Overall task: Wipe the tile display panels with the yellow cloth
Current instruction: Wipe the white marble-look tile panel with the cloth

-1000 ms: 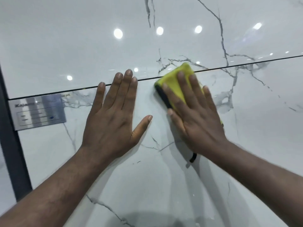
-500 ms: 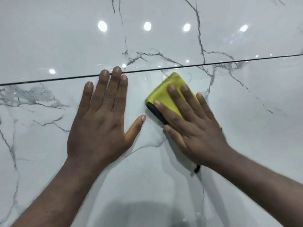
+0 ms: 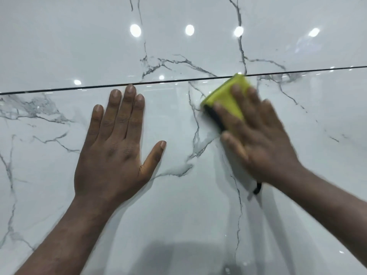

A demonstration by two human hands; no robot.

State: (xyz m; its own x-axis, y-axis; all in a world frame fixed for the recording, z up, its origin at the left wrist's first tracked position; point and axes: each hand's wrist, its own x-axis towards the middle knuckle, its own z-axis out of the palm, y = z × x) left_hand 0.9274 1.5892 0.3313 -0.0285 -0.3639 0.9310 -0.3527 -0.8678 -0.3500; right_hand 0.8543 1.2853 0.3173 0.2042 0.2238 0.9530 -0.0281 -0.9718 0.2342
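We see two glossy white panels with grey veins (image 3: 240, 46). They fill the whole view, and all their outer edges are cut off by the frame. The lower panel (image 3: 178, 225) takes the bigger part and the upper panel (image 3: 69, 46) lies above it. A thin dark seam (image 3: 158, 82) runs between them from left to right, a little higher on the right. Round light spots (image 3: 135, 30) are reflected on the upper panel. At the bottom a dim shadow (image 3: 178, 253) lies on the lower panel; we cannot tell what makes it.

The left forearm (image 3: 65, 235) and the right forearm (image 3: 327, 211) come in from the bottom corners and are cut off there. The left hand (image 3: 113, 153) lies flat on the lower panel, palm down. Its four fingers are straight and close together, and the thumb is spread out to the right. Its middle fingertip reaches just under the seam.

The right hand (image 3: 260, 143) is blurred, so its outline is hard to make out. Its fingers are stretched out and press flat on the cloth (image 3: 228, 98); they are not closed around it. The cloth is yellow with a black edge (image 3: 215, 118) on its left side. It lies on the lower panel, well to the right of the left hand, and its top corner touches the seam. The hand hides most of it, so we cannot tell its full shape. A small black loop (image 3: 257, 188) comes out under the wrist.
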